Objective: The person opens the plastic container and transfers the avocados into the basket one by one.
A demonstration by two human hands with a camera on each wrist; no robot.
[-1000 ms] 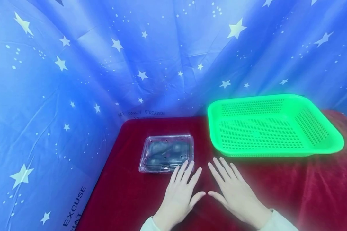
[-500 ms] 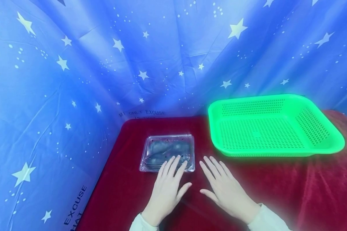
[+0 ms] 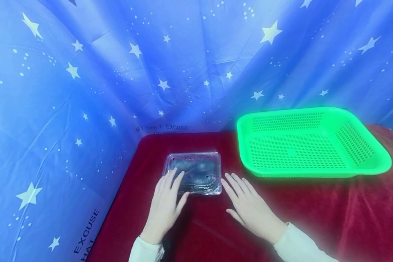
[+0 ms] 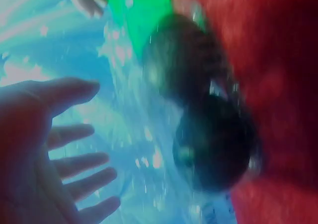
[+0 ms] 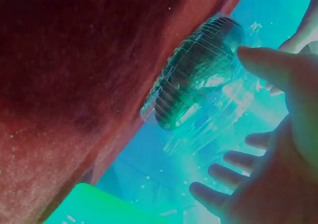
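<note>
A clear plastic box (image 3: 199, 171) with dark round items inside lies on the red cloth, its lid closed. My left hand (image 3: 165, 205) is over its front left corner with fingers extended; whether it touches the lid cannot be told. Just off the box's right side is my right hand (image 3: 249, 207), fingers straight, holding nothing. The left wrist view is blurred, with two dark round items (image 4: 211, 144) near the spread left hand (image 4: 64, 159). In the right wrist view the box (image 5: 198, 70) stands beyond the spread fingers of the right hand (image 5: 278, 149).
A bright green perforated basket (image 3: 294, 151) stands at the back right of the red-covered table (image 3: 203, 233), with nothing visible in it. A blue curtain with white stars (image 3: 183, 65) hangs behind and to the left.
My left hand has moved left and slightly forward, from the box's front right part to its left corner. My right hand has shifted left, closer to the box's right side. The box has stayed put.
</note>
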